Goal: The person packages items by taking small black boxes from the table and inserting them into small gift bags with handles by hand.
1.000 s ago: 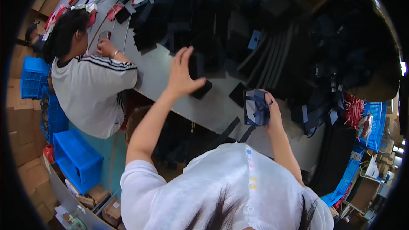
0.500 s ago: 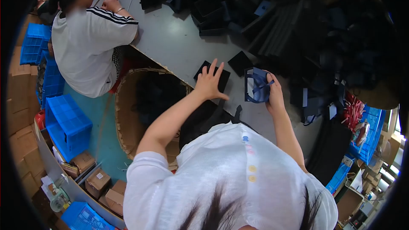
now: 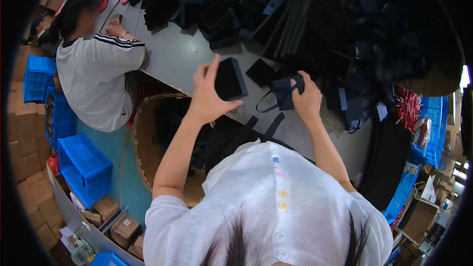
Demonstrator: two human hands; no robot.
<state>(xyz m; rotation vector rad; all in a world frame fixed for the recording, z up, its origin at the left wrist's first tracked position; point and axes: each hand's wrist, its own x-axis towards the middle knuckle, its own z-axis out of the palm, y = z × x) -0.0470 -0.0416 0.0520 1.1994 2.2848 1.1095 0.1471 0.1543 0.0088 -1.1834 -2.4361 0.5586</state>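
My left hand grips a square black box with a navy edge, fingers along its upper left side and thumb by its lower edge. The box is tilted and appears raised off the table. In my right hand is a small navy gift bag, its ribbon handle looping out to the left. My fingers cover the bag's right side. Between the two hands, a flat black square piece lies on the grey table.
Dark boxes are heaped across the table's far side. More navy bags lie to my right. A co-worker sits at the left. A large open carton stands below the table edge, near a blue crate.
My left hand has closed on the black box and brought it up to the left. My right hand has turned the gift bag, so its light opening no longer faces me.
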